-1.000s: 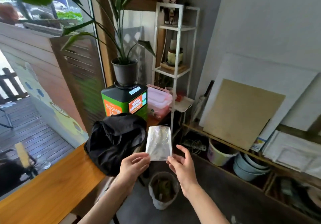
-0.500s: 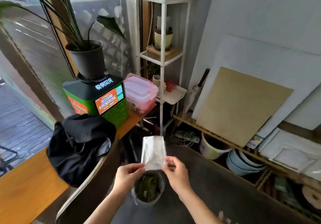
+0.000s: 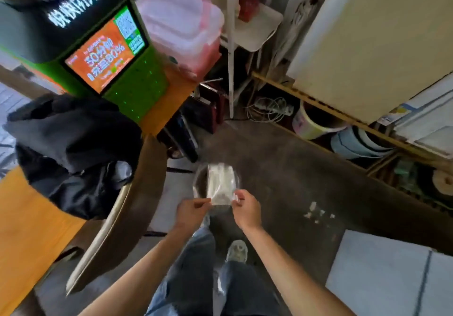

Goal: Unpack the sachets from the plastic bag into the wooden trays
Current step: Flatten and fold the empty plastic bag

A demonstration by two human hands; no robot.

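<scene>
**Clear plastic bag pinched in both hands, mid-frame**

Holding clear plastic bag point(image 3: 220, 185) just below frame centre, above dark concrete floor point(image 3: 294, 181). Left hand point(image 3: 192, 211) pinching bag's lower left corner between thumb and fingers. Right hand point(image 3: 246, 209) pinching lower right corner, small flap of plastic sticking up at the fingertips. Bag upright-ish, blurred; pale contents inside, can't tell if sachets. Round translucent rim of a container right behind the bag, mostly hidden by it. No wooden trays identifiable in view.

Forearms entering from bottom edge. Blue jeans point(image 3: 196, 279) and one light shoe point(image 3: 236, 250) below the hands.

Left of frame: orange wooden counter point(image 3: 29, 237) with black fabric bag point(image 3: 73, 151) slumped on it. Upper left: green kiosk point(image 3: 103, 53) with orange screen, standing on the same counter. Pink-lidded stacked plastic boxes point(image 3: 181, 21) just right of the kiosk, touching or nearly so.

Upper centre: white shelf post point(image 3: 230, 46), tangle of white cable and power strip point(image 3: 272, 108) at its base. Upper right: tan board point(image 3: 380, 34) leaning on wall; pastel bucket point(image 3: 311, 124) and stacked blue basins point(image 3: 355, 144) under it. Lower right: grey-blue panel point(image 3: 392, 279) on floor.
</scene>
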